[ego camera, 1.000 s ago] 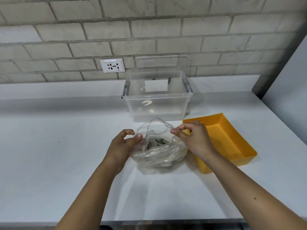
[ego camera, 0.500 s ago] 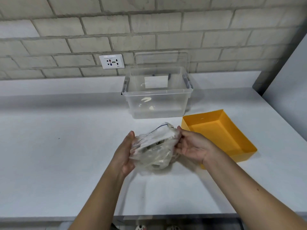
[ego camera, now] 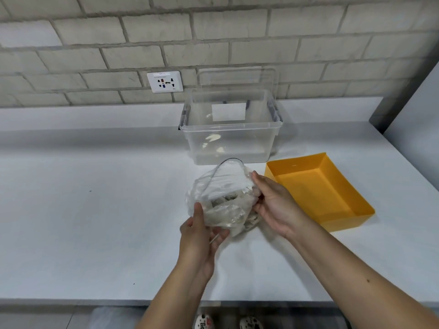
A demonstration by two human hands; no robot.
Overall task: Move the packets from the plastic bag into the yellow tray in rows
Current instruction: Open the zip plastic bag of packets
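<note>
A crumpled clear plastic bag (ego camera: 223, 198) sits between my hands above the white counter, its mouth turned up and away from me. Pale packets (ego camera: 231, 199) show dimly through the film. My left hand (ego camera: 199, 236) cups the bag's lower left corner, thumb on top and fingers underneath. My right hand (ego camera: 273, 205) holds the bag's right side, palm facing left, fingers curled into the film. The yellow tray (ego camera: 354, 211) lies just right of my right hand, with nothing visible inside it.
A clear plastic storage bin (ego camera: 231, 138) stands behind the bag against the brick wall, its lid leaning behind it. A wall socket (ego camera: 164, 81) is to its left. The counter's front edge runs near the bottom, with shoes on the floor below.
Earlier both hands pinched the bag's rim open on the counter. They then took the bag by its sides and lifted it; my left hand has now slid down under its lower corner.
</note>
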